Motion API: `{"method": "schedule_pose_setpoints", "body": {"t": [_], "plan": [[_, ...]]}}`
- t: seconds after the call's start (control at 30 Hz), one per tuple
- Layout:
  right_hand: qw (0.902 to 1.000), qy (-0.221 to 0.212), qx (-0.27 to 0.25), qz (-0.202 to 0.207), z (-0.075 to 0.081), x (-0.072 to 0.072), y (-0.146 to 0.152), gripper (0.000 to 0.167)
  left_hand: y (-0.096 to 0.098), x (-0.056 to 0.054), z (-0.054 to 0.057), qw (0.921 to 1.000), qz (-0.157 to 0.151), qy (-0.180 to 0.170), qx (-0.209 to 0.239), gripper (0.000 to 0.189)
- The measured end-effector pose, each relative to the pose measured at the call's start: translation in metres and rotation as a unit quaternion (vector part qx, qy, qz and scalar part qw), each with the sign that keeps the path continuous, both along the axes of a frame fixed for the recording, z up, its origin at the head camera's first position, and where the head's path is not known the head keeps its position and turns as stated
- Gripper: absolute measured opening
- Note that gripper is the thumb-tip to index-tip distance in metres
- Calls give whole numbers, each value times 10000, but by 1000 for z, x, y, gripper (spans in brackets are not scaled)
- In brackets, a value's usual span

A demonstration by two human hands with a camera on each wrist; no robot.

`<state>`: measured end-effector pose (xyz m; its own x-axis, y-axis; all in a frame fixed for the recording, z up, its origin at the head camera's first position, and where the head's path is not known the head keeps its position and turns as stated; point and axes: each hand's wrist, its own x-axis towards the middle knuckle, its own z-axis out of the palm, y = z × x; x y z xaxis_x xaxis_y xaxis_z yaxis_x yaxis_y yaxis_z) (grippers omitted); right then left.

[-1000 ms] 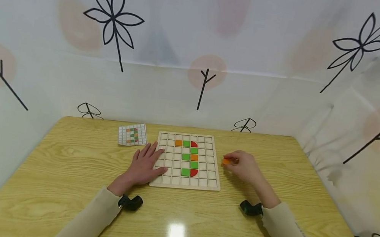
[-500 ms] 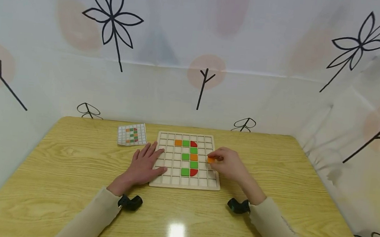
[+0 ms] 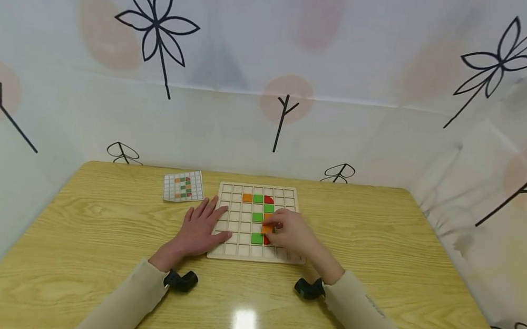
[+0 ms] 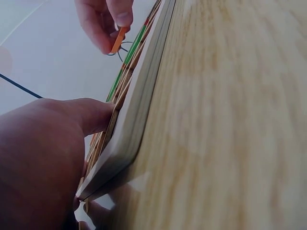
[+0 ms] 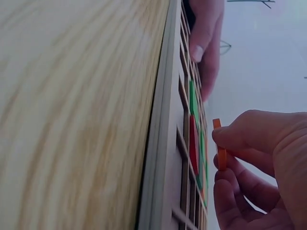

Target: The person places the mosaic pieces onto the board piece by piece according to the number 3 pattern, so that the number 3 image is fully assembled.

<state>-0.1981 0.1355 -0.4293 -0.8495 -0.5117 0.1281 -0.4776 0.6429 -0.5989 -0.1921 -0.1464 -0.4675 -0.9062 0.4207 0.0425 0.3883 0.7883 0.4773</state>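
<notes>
A wooden grid board lies on the table with green squares, orange squares and red rounded tiles set in some of its cells. My left hand rests spread on the board's left edge, the thumb over the rim. Above the board's middle, my right hand pinches an orange square tile between thumb and fingers. In the right wrist view the tile is held clear of the board's surface. The right hand hides some cells and tiles in the head view.
A paper card printed with a coloured grid pattern lies behind the left hand, near the board's far left corner. The wooden table extends around the board, with a patterned white cloth hanging behind it.
My right hand has moved left from beside the board to above its middle, carrying the orange tile. The left hand has stayed in place on the board's left edge.
</notes>
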Motion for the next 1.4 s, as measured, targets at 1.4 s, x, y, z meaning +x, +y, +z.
{"method": "schedule_pose_setpoints", "body": {"t": [1.4], "plan": [[9963, -656, 241, 499, -8, -4, -36, 20, 1, 1, 1, 9999, 28, 141, -30, 71]]}}
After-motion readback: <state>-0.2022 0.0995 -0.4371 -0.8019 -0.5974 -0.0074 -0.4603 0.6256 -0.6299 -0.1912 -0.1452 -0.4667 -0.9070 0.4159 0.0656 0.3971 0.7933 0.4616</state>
